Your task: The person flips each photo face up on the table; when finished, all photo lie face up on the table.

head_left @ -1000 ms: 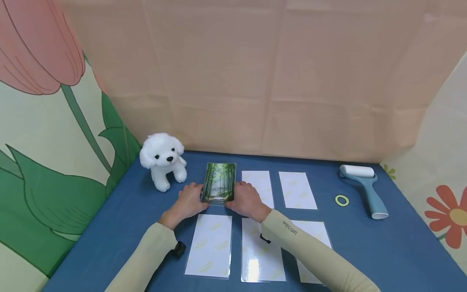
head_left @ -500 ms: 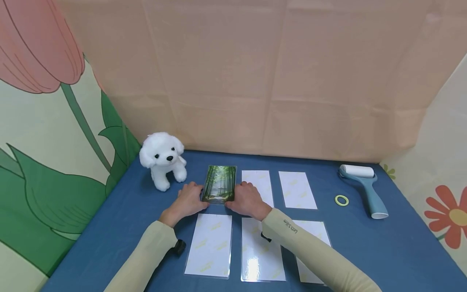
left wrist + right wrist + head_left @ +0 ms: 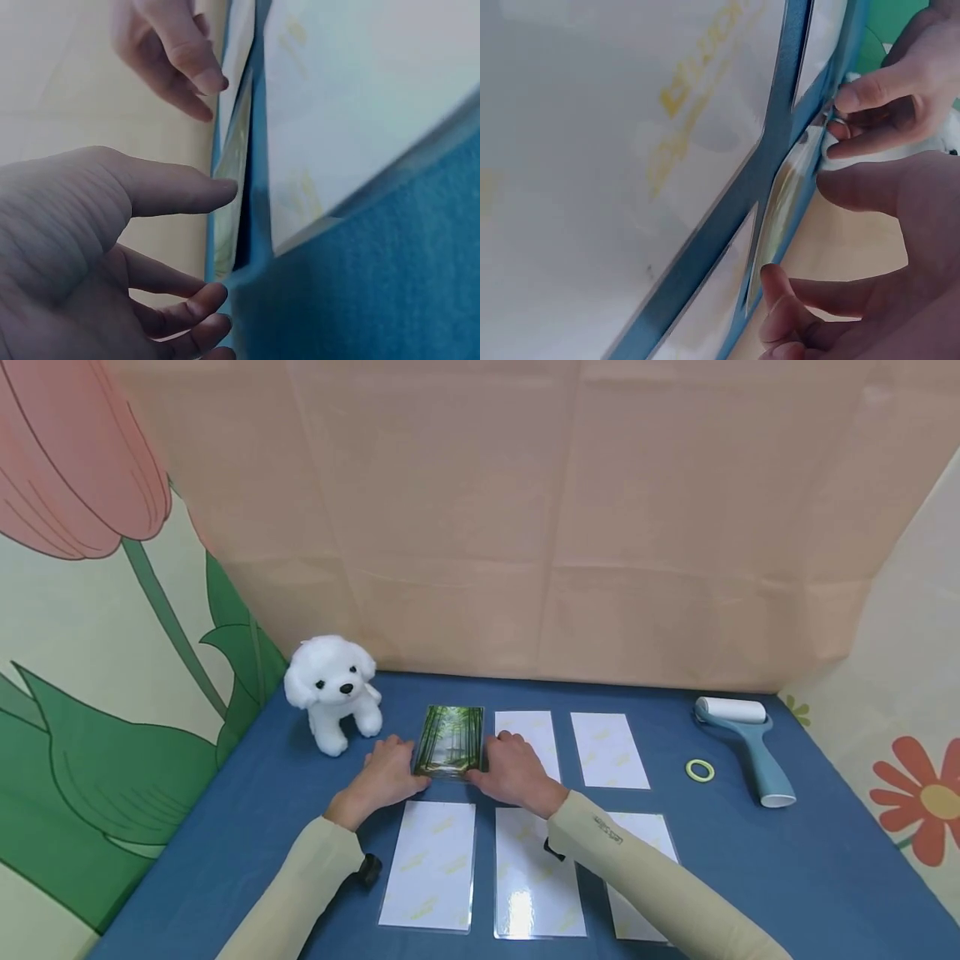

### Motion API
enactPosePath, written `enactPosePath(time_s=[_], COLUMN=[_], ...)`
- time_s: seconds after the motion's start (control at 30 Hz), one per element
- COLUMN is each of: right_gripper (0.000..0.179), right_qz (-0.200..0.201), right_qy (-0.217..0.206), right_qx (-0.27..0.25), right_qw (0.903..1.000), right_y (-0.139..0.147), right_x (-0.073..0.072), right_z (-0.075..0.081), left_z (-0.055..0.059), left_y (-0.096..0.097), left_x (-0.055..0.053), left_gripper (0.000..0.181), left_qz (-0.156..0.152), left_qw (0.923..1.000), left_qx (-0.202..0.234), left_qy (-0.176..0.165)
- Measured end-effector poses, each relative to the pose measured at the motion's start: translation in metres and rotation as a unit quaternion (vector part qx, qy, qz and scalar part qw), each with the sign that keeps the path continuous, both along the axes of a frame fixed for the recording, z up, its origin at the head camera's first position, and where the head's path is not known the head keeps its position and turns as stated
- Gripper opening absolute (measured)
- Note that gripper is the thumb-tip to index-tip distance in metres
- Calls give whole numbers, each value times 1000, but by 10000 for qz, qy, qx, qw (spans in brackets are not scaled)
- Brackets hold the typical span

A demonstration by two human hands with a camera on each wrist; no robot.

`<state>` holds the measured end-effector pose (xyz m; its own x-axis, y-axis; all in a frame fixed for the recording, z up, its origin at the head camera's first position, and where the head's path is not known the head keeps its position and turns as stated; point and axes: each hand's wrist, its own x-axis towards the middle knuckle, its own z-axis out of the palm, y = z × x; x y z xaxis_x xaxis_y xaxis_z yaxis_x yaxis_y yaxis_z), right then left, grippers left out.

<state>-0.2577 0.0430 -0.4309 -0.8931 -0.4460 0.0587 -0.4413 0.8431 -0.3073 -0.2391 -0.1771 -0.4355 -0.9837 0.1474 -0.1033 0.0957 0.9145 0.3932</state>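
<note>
A picture card of a green forest (image 3: 450, 739) lies face up on the blue tabletop, at the left end of the back row. At its left edge is my left hand (image 3: 385, 772), thumb by the near-left corner. My right hand (image 3: 516, 768) is just beside the right edge, a narrow gap from the card. Both wrist views show thumb and fingers spread apart with nothing pinched; the card (image 3: 231, 202) looks thin and edge-on there. Blank white cards with faint yellow marks surround it: one (image 3: 429, 864) in front, one (image 3: 611, 750) at the back right.
A white plush dog (image 3: 332, 693) stands left of the forest card. On the right lie a yellow-green ring (image 3: 700, 770) and a lint roller (image 3: 750, 747) with a blue handle. More white cards (image 3: 536, 893) lie in front, partly under my right forearm. A beige sheet (image 3: 525, 527) hangs behind.
The forest card's far edge has come down, so the card now lies flat. My right hand has shifted slightly right, off the card's edge. My left hand has barely moved.
</note>
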Motion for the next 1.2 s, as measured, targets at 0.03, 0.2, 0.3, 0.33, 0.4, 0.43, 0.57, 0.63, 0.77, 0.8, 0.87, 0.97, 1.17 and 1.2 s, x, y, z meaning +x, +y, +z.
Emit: enactPosePath(time_s=[0.03,0.2,0.3,0.33,0.4,0.43,0.57,0.63,0.77,0.8,0.87,0.97,1.17,1.2], right_gripper=[44,46,42,41,39,39,38,38,36,36,36,36,35,34], right_qz=[31,18,-21,-23,-46,-66,-193,-257,-358,-388,-422,-441,-245,-191], right_qy=[65,289,329,324,308,321,449,578,711,736,737,777,784,776], right_qx=[-35,-387,-670,-749,-898,-932,-954,-874,-770,-746,-721,-669,-601,-565], right_qw=[10000,9988,9972,9967,9955,9951,9942,9942,9938,9937,9938,9938,9948,9952], right_y=[2,16,27,31,40,44,62,71,87,91,98,108,121,122], right_x=[1,4,8,9,12,14,18,19,23,24,25,26,26,25], right_z=[0,-1,0,0,2,2,1,0,-2,-3,-3,-4,-7,-7], left_z=[1,7,11,12,14,16,19,20,20,21,21,22,16,15], left_y=[0,5,11,12,17,19,30,35,45,48,52,60,81,85], left_x=[1,6,8,9,10,10,13,13,13,13,12,10,8,7], left_gripper=[68,65,62,62,60,60,57,55,51,51,49,48,47,47], left_qz=[4,-2,-123,-171,-268,-316,-451,-525,-631,-655,-706,-787,-950,-975], left_qw=[10000,9989,9979,9976,9968,9964,9954,9949,9938,9936,9932,9932,9932,9932], left_qx=[14,242,284,257,228,223,273,325,418,424,458,441,182,137], left_qy=[57,405,565,619,721,761,799,792,815,822,803,736,642,618])
